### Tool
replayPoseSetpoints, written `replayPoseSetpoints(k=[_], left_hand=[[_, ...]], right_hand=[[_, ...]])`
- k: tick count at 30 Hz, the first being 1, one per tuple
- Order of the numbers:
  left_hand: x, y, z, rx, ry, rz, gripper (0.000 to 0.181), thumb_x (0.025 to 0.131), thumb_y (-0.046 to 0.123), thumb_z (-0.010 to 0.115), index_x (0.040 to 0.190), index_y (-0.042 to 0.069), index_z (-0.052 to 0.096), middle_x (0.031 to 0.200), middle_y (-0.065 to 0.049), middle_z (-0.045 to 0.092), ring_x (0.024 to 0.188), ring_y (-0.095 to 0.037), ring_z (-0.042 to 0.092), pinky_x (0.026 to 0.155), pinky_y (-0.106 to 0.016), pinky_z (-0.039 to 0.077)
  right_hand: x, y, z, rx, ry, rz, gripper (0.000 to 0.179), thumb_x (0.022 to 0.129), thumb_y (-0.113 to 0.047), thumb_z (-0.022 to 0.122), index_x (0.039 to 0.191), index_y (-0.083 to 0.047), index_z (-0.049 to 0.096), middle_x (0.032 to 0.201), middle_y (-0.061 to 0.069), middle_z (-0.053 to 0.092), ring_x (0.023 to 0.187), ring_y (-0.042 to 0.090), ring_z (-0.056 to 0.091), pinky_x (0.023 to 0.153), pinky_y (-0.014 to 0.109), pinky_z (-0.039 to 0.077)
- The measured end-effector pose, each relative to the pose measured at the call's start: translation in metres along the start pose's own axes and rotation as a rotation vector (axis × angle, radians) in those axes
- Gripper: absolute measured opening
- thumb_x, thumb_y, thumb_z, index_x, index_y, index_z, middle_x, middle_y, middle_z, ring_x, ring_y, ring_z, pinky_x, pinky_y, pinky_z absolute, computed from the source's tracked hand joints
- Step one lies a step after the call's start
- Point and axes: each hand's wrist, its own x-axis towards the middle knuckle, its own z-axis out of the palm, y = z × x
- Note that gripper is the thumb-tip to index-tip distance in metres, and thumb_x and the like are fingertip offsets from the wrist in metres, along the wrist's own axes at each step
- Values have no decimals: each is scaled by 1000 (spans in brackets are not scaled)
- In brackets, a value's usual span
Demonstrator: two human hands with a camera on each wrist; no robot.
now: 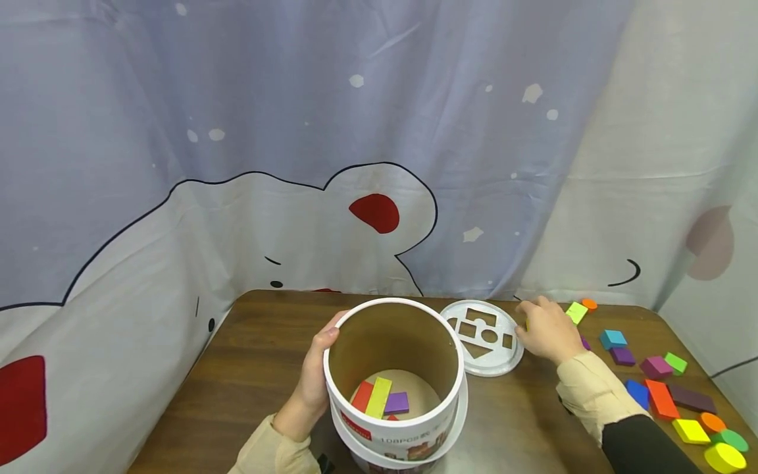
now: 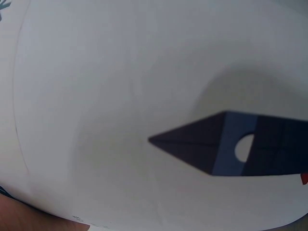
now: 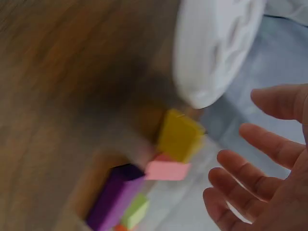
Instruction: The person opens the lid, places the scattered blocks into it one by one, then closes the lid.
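Behind the desk (image 1: 278, 349) I see a curtain (image 1: 284, 105), pale blue and white, printed with a cartoon animal; the desk itself has brown wood grain. The left hand (image 1: 314, 378) grips the white bucket (image 1: 385, 429) by its side, with the thumb near the rim. From my camera the other left fingers are mostly hidden, so I cannot say exactly how they lie on the wall. To the right of these fingers, down inside the bucket, there are a red block (image 1: 362, 394), a long yellow block (image 1: 378, 397) and a purple block (image 1: 397, 402).

The right hand (image 1: 547, 330) is stretched over the far part of the desk. Its fingers are spread, a little bent, and pinch nothing. Just beside them, toward the bucket, lies the white lid (image 1: 493, 360) with shaped holes. In my right wrist view, a thick yellow block (image 3: 179, 137) is near these fingers but apart from them, and next to it are a pink block (image 3: 167, 171) and a dark purple block (image 3: 114, 199). To the right of the right fingers, many more coloured blocks (image 1: 661, 399) are scattered toward the desk edge.
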Motion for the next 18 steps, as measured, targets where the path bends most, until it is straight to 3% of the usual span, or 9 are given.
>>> replayPoseSetpoints(k=[4,10,18], left_hand=[[0,1,1,5,2,2,52,105,32,25,141,3,50,133,-8,60,127,-27,55,110,-45,42],[1,-1,1,-1,-13,4,50,105,30,24,139,8,52,132,-4,61,126,-23,56,109,-42,43],[0,0,-1,-1,-2,2,49,104,31,24,139,11,53,132,-2,62,126,-23,56,109,-42,43]], right_hand=[[-3,16,10,-33,-44,62,39,82,-17,72,117,1,70,108,31,62,95,52,63,69,62,53],[-9,26,15,-19,-87,80,34,80,-8,71,113,0,69,111,33,62,87,47,66,67,60,54],[-15,26,18,-5,-38,38,18,76,-4,74,93,-5,68,93,23,62,78,38,63,69,58,54]])
